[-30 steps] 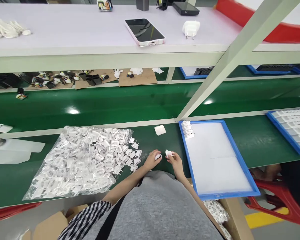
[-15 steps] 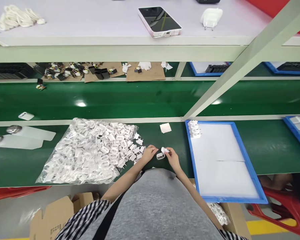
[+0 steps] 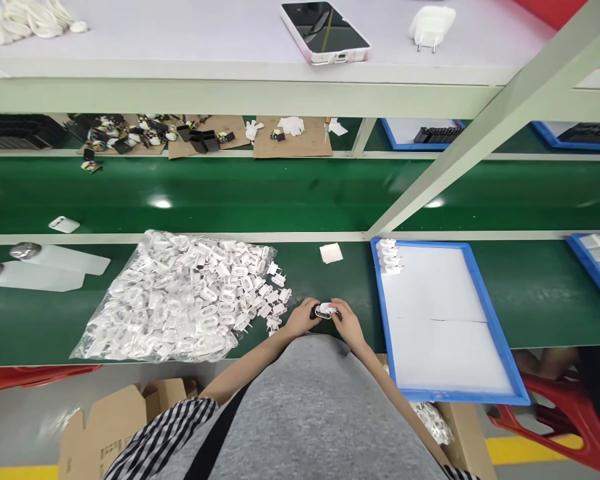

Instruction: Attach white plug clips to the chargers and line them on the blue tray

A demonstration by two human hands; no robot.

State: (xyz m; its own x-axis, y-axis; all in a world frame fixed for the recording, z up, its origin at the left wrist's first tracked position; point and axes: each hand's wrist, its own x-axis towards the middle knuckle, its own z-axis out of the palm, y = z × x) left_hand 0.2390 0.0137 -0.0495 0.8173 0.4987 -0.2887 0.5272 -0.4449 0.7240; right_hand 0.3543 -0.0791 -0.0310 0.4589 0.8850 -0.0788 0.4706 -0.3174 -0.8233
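Close to my body, a white charger housing (image 3: 323, 316) with a dark inside sits between my two hands. My left hand (image 3: 301, 319) is closed on its left side, and a small dark patch shows by those fingertips. From the right, my right hand (image 3: 349, 324) pinches a small white plastic piece (image 3: 331, 307) against the housing's upper right; the exact contact is too small to make out. Left of my hands, a clear plastic bag (image 3: 95, 333) is heaped with white charger housings (image 3: 230, 297), several of them spilled out on the green table (image 3: 345, 270).
A blue-rimmed tray (image 3: 497, 313) to the right bears several white chargers (image 3: 389, 257) in its far left corner. A white paper square (image 3: 331, 253) lies ahead. Metal-capped white pieces (image 3: 55, 260) rest far left. Overhead, a shelf (image 3: 205, 50) carries a phone (image 3: 325, 33).
My left hand has moved right and taken hold of the housing, which lay between my hands. My right hand has brought the small white piece against it. The view has shifted slightly.
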